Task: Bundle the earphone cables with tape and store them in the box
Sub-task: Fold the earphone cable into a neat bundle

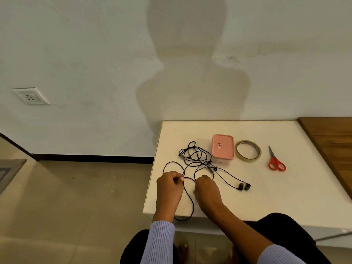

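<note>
From the head view we see the left hand (169, 184) pinching the black earphone cable (192, 162), knuckles up. The right hand (206, 189), fingers curled down, grips the cable too. The tangle lies just beside the pink box (222, 147), on the white table (285, 197).

One view only: head cam, wide-angle, worn by a seated person, looking fwd and down. White table (285, 197) sits lower right of frame, near the cam, w/ both forearms entering from the bottom edge and lap just below. Upper half is wall (95, 44) straight ahead, close behind the table's far edge; floor (76, 187) fills lower left. Edges bend from lens distortion. No 2nd view, so no overlap.
</note>
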Action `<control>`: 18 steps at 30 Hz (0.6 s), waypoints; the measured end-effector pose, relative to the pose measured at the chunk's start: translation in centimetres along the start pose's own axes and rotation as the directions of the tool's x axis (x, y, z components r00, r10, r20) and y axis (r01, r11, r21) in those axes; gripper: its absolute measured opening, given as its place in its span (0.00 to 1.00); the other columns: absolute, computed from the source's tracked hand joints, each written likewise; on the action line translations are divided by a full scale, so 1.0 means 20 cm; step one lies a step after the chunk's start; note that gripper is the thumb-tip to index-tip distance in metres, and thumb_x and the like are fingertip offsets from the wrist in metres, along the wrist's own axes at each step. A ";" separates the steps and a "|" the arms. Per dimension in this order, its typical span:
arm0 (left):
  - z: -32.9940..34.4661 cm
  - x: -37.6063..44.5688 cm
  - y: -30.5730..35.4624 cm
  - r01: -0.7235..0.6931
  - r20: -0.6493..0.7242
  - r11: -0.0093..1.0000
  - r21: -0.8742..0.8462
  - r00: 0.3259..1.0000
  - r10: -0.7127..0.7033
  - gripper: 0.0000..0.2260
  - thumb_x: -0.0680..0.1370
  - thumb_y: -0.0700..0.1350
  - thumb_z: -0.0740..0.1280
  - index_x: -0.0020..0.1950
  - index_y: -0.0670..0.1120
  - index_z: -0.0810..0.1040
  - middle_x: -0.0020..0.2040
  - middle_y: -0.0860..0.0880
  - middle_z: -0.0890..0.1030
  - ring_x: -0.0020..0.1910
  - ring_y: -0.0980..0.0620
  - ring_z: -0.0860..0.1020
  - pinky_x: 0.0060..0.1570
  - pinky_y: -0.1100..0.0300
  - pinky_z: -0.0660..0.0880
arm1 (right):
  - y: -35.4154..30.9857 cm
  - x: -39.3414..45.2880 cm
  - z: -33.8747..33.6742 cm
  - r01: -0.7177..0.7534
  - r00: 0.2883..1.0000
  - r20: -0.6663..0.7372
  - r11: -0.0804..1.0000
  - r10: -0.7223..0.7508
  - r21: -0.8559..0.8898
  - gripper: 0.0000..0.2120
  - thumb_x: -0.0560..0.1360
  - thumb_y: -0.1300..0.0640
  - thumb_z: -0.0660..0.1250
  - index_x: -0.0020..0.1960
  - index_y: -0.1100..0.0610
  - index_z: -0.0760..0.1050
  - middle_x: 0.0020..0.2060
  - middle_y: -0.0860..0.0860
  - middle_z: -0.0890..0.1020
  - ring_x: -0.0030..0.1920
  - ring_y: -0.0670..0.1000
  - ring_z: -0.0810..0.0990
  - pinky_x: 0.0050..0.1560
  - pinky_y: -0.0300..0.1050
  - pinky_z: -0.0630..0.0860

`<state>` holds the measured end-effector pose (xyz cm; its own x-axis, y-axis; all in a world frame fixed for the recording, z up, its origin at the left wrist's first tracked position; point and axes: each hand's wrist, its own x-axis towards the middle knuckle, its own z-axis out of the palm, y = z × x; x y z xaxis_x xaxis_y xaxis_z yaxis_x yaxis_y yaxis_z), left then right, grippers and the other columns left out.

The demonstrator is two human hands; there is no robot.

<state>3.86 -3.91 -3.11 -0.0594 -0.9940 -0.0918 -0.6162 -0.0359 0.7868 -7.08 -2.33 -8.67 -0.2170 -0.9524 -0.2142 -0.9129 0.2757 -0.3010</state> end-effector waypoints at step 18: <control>0.09 0.00 0.15 0.222 0.332 0.849 -0.480 0.941 -0.058 0.13 0.78 0.50 0.64 0.50 0.43 0.83 0.44 0.47 0.85 0.46 0.52 0.84 0.47 0.61 0.79 | 0.10 -0.17 -0.34 0.070 0.978 -0.173 0.604 0.113 0.794 0.06 0.68 0.65 0.73 0.40 0.56 0.79 0.35 0.48 0.83 0.36 0.45 0.83 0.39 0.34 0.79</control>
<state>0.66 -3.82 -1.86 -0.2810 -0.8992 -0.3352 -0.1595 -0.3007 0.9403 -10.57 0.54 -2.24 -0.3757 -0.9230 -0.0831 -0.2927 0.2033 -0.9344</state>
